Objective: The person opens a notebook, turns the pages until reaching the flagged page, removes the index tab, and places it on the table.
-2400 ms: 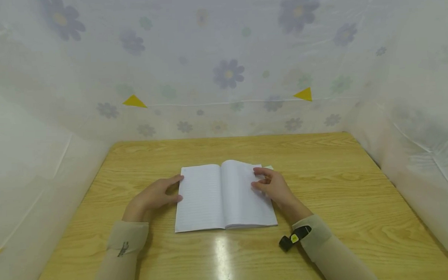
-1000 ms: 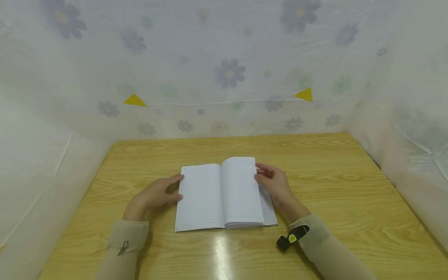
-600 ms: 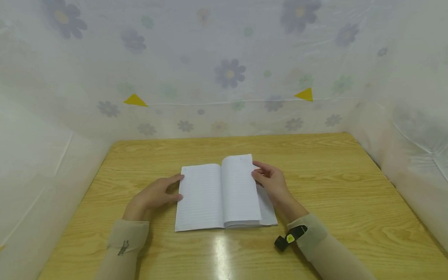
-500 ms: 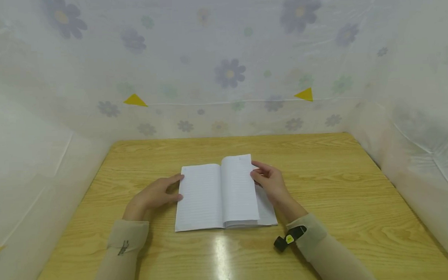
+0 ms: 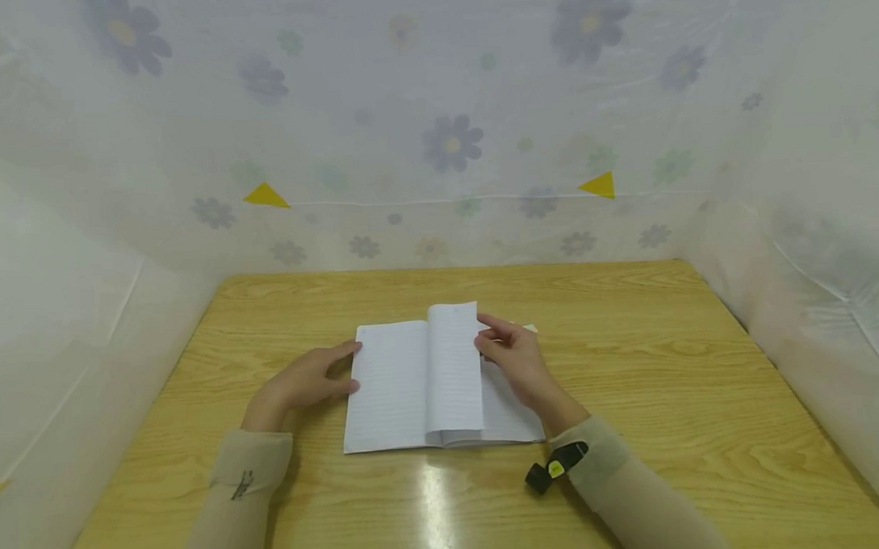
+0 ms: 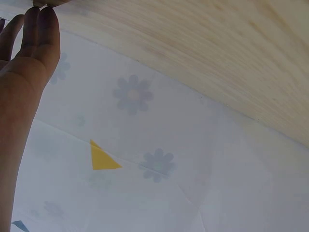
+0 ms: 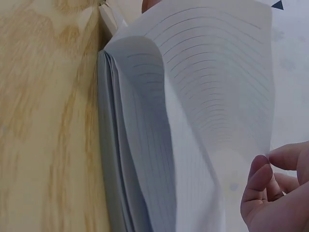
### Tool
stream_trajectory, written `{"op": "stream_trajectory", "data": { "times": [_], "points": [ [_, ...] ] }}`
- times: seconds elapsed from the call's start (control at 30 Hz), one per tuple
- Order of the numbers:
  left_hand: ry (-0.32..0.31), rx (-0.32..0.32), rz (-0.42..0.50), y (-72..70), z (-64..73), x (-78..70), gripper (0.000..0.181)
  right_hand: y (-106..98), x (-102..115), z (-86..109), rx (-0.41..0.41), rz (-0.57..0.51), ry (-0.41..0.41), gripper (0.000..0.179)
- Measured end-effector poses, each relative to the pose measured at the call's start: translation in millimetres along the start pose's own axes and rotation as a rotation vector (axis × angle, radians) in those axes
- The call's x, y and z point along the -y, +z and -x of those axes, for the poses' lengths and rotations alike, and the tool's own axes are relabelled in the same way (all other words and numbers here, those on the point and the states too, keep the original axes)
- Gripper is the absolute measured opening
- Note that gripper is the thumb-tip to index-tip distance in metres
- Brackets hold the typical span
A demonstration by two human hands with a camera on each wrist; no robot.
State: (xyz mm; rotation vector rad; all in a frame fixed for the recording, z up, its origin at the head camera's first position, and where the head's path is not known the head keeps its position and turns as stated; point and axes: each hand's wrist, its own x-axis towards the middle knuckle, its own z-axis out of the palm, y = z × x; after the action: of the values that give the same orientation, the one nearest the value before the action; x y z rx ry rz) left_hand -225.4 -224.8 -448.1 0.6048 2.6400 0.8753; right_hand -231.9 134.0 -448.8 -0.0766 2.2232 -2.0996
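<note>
The left hand (image 5: 305, 378), thumb and finger spread apart, touches the left edge of the open white ruled-paper notebook (image 5: 391, 389) on the yellow wood-grain table (image 5: 281, 312). The raised white paper leaf (image 5: 454, 379), judged light, limp and easily creased, is pinched at its outer edge, the suitable hold, by the right hand (image 5: 517, 359).

Curtained booth (image 5: 68, 263), flower-print sheeting (image 5: 377, 159), yellow triangles (image 5: 265, 196), wood-grain table (image 5: 631, 340)

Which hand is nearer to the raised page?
Right. The right hand pinches the raised page by its outer edge; the left hand touches the notebook at its left edge, away from that page.
</note>
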Motion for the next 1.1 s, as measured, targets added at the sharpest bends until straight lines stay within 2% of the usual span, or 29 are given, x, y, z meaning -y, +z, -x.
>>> {"op": "stream_trajectory", "data": {
  "times": [0.33,0.67,1.1],
  "points": [
    [-0.001,-0.003,0.004,0.4,0.1,-1.0,0.068,22.9,2.6,-2.2,-0.005,0.018,-0.001,0.044],
    [-0.013,-0.011,0.005,-0.6,0.0,-2.4,0.067,39.5,0.4,-2.8,0.029,-0.009,-0.027,0.048],
    [-0.01,-0.008,0.005,1.3,-1.2,1.9,0.07,53.9,-1.9,-1.2,0.08,0.114,-0.025,0.05]
  ]
}}
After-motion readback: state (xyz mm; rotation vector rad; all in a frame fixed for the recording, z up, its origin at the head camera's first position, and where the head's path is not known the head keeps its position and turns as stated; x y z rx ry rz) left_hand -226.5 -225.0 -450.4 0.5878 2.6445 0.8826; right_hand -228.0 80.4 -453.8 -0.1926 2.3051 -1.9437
